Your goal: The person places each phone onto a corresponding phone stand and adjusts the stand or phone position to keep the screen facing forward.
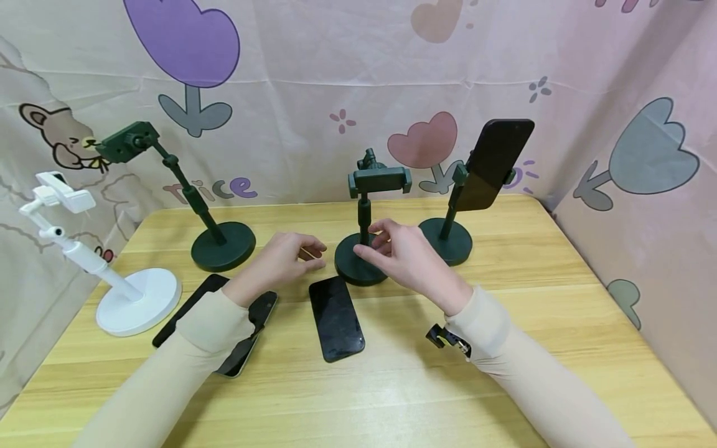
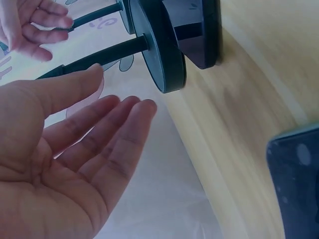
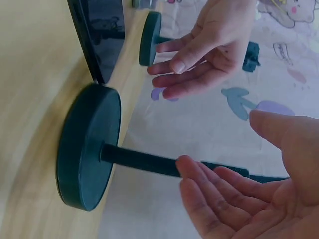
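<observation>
My right hand [image 1: 407,256] is beside the pole of the middle dark green phone stand [image 1: 361,270], its fingers loosely bent and nothing in its grasp. In the right wrist view its fingertips overlap the stand's pole [image 3: 142,162]. The stand's clamp [image 1: 381,180] holds no phone. To the left of this stand hovers my left hand [image 1: 282,256], also holding nothing, fingers relaxed and pointing toward the base. A black phone [image 1: 336,318] lies on the wooden table just in front of the stand, between my forearms.
A second green stand [image 1: 490,165] at right carries a phone [image 1: 495,162]. At left stand another green stand [image 1: 224,247] and a white stand [image 1: 137,305], both with vacant clamps. Two phones [image 1: 190,311] lie partly hidden beneath my left forearm. A patterned curtain [image 1: 302,112] hangs behind the table.
</observation>
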A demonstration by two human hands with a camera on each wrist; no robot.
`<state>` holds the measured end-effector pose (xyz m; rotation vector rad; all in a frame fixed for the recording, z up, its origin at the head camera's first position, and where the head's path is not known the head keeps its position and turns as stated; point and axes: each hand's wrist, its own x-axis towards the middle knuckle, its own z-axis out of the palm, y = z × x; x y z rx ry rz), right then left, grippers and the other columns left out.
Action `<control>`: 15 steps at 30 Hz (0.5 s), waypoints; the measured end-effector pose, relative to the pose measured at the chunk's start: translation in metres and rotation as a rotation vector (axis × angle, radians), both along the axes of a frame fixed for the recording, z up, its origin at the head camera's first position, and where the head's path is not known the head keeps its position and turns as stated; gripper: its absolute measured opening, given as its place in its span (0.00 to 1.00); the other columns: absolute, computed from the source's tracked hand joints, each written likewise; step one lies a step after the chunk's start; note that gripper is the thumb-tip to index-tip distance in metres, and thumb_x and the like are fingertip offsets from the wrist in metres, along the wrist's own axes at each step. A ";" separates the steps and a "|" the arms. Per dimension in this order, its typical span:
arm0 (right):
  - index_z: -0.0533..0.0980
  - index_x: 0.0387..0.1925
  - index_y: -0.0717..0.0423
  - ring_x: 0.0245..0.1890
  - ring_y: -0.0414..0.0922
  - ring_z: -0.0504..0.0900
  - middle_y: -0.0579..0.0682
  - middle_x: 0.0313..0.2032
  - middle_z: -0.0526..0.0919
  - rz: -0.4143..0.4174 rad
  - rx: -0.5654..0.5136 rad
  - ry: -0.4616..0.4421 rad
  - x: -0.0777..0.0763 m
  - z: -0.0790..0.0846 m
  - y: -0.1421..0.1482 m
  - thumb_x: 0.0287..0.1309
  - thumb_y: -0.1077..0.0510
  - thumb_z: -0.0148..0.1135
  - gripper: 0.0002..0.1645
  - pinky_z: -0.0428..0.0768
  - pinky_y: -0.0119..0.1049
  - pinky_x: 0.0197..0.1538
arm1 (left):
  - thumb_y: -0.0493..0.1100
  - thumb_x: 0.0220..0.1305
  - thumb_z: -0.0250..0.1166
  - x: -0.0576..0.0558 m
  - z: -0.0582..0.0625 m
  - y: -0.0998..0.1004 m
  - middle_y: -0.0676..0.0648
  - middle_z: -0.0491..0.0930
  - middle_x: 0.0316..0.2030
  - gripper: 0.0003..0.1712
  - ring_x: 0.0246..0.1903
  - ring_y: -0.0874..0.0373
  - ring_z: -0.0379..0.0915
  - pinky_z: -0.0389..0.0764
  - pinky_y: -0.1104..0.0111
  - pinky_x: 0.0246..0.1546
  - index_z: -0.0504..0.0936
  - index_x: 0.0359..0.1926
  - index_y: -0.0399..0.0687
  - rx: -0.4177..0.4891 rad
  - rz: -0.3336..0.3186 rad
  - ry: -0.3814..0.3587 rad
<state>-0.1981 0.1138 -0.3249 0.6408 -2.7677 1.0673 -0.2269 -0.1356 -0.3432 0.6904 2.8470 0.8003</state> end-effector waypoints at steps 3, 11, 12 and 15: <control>0.75 0.53 0.60 0.31 0.34 0.80 0.47 0.36 0.83 0.014 0.060 -0.002 0.007 -0.004 -0.004 0.58 0.36 0.60 0.34 0.80 0.28 0.35 | 0.43 0.60 0.68 0.004 -0.003 -0.005 0.48 0.83 0.40 0.17 0.40 0.56 0.79 0.79 0.61 0.45 0.83 0.50 0.42 -0.028 -0.015 -0.014; 0.74 0.54 0.63 0.19 0.35 0.75 0.45 0.23 0.78 0.068 0.242 -0.074 0.027 -0.018 -0.020 0.54 0.32 0.61 0.42 0.75 0.29 0.23 | 0.41 0.61 0.68 0.010 -0.012 -0.013 0.47 0.83 0.40 0.15 0.39 0.56 0.78 0.79 0.60 0.45 0.83 0.47 0.41 -0.082 -0.037 -0.008; 0.74 0.53 0.64 0.17 0.36 0.74 0.44 0.21 0.76 0.081 0.261 -0.085 0.028 -0.021 -0.022 0.53 0.31 0.61 0.43 0.74 0.29 0.22 | 0.41 0.61 0.68 0.011 -0.013 -0.013 0.46 0.83 0.40 0.15 0.40 0.55 0.78 0.78 0.60 0.45 0.83 0.47 0.41 -0.084 -0.040 -0.013; 0.76 0.46 0.64 0.14 0.37 0.70 0.43 0.17 0.71 0.109 0.342 -0.082 0.032 -0.029 -0.028 0.50 0.28 0.61 0.44 0.68 0.29 0.17 | 0.40 0.60 0.68 0.013 -0.015 -0.013 0.47 0.83 0.39 0.15 0.40 0.55 0.78 0.78 0.60 0.45 0.83 0.48 0.40 -0.101 -0.048 -0.028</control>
